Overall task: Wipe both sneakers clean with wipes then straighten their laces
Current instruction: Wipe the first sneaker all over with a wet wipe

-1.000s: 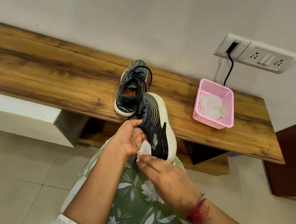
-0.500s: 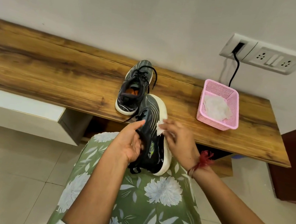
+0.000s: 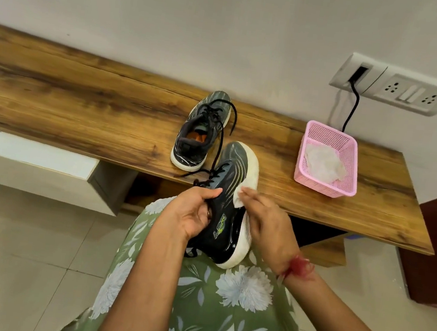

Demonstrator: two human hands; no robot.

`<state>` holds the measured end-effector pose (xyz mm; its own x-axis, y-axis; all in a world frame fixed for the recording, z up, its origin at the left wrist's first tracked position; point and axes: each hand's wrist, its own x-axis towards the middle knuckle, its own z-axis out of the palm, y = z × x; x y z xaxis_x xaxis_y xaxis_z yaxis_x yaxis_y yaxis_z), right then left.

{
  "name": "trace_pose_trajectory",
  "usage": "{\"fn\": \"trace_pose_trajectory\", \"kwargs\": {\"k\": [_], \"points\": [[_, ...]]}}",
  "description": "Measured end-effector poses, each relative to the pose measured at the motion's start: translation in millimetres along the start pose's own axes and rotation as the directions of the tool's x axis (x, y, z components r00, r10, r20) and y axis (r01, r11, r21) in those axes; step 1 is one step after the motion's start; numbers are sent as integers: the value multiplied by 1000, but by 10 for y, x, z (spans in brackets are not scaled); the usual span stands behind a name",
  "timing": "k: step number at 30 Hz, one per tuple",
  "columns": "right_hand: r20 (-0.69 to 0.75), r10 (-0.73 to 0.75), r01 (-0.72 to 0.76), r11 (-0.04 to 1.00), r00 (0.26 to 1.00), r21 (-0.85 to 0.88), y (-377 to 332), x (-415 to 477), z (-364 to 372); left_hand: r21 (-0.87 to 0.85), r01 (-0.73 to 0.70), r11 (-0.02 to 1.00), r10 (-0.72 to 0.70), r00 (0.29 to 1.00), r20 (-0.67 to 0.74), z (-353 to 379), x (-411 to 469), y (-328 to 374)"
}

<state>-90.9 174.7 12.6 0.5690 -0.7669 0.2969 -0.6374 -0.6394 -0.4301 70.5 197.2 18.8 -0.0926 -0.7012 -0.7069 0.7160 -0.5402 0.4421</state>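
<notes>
**Sneaker wipe-down, mid-scrub**

Person's sitting with one sneaker tipped on its side on their lap, toe towards the counter. Left hand has a closed grip round its collar. Right hand holds a wipe against the white sole edge. Second sneaker sits upright on the counter, laces loose. Pink basket with spare wipes is off to the right.

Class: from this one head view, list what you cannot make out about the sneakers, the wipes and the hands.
All in the head view:
The held sneaker: opening and tongue hidden by the left hand.
The wipe: mostly under the blurred right hand; pinched or only pressed, unclear.
The bench sneaker: sole faces down, unseen.
The basket: its crumpled wipes cannot be counted.
</notes>
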Motion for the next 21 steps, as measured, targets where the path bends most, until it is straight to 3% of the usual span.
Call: {"fn": "trace_pose_trajectory", "kwargs": {"k": [3, 8, 12, 17, 21], "points": [[-12, -29, 29, 999, 1000, 22, -31, -24, -11, -82, 21, 996, -15, 997, 79, -16, -31, 39], [215, -322, 360, 917, 922, -169, -156, -177, -58, -149, -20, 989, 30, 997, 71, -38, -17, 70], [106, -220, 238, 948, 970, -209, -13, 50, -95, -165, -53, 985, 68, 994, 86, -46, -39, 58], [300, -490, 562, 790, 818, -244, -141, -116, -135, -101, -72, 992, 76, 996, 37, -34, -81, 8], [138, -259, 290, 909, 956, -298, -44, 18, -268, -76, -72, 995, 79, 992, 100, 36, -114, 8]]}}
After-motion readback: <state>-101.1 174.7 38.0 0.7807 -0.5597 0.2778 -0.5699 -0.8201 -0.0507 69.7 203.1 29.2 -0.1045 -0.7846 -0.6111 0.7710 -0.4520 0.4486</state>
